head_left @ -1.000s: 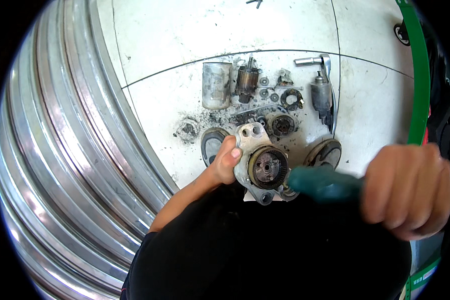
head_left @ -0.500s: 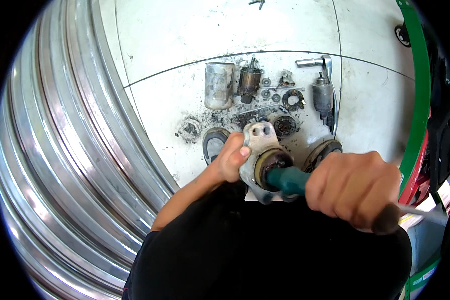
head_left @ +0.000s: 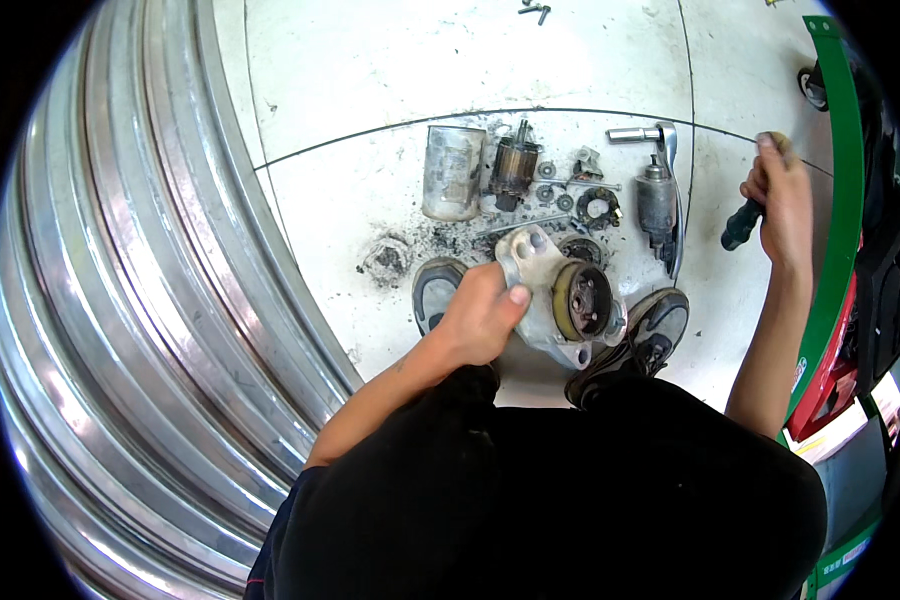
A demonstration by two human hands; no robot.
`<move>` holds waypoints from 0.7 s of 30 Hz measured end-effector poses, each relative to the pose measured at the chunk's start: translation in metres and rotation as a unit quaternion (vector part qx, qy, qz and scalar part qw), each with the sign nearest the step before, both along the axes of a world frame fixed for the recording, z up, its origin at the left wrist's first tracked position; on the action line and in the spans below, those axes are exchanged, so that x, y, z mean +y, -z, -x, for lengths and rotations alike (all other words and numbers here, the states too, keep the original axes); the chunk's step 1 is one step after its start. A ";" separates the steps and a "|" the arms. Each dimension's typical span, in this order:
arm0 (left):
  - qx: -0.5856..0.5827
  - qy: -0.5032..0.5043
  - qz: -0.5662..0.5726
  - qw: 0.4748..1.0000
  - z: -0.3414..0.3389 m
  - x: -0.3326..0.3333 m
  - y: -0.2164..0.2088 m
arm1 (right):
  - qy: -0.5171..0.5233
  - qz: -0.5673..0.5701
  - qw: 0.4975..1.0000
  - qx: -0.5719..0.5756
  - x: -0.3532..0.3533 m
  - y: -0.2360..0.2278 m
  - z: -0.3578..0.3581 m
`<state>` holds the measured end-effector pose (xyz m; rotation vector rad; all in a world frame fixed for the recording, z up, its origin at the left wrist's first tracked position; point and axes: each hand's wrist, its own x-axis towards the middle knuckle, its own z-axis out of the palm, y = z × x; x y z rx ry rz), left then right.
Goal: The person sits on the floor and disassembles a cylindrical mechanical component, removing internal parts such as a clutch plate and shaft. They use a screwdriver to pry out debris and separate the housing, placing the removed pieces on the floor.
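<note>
Between my knees, my left hand (head_left: 478,318) grips a grey cast-metal starter motor housing (head_left: 530,285) by its flange, thumb on top. The housing is tilted, its round yellowish-rimmed opening facing up and to the right, with dark gear parts inside. Out to the right, well apart from the housing, my right hand (head_left: 782,195) is closed around a screwdriver (head_left: 742,224). Its dark green handle sticks out below the fist toward the lower left; the shaft is not clearly visible.
Across the sooty floor lie a metal cylinder (head_left: 454,172), an armature (head_left: 514,168), a brush ring (head_left: 598,207), small gears, a solenoid (head_left: 656,205) and a ratchet with socket (head_left: 668,150). A corrugated metal shutter (head_left: 170,260) is left, a green frame (head_left: 842,150) right.
My right hand has pulled the screwdriver, whose handle end was at the housing's opening, away to the far right. The housing has turned in my left hand, its opening now more exposed.
</note>
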<state>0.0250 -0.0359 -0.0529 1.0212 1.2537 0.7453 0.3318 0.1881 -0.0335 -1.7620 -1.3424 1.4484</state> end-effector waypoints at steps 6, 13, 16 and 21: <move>-0.418 -0.184 0.283 0.843 -0.011 0.001 0.000 | -0.022 -0.002 0.962 -0.272 -0.008 0.071 -0.044; -0.517 -0.292 0.410 0.693 0.000 0.012 -0.003 | -0.161 -0.242 0.893 -0.343 -0.026 0.033 -0.011; -0.547 -0.281 0.399 0.681 0.003 0.010 0.001 | -0.239 -0.099 0.966 -0.009 -0.062 0.006 0.050; -0.551 -0.216 0.379 0.711 0.000 0.014 0.000 | -0.358 0.052 0.926 0.104 -0.080 -0.001 0.099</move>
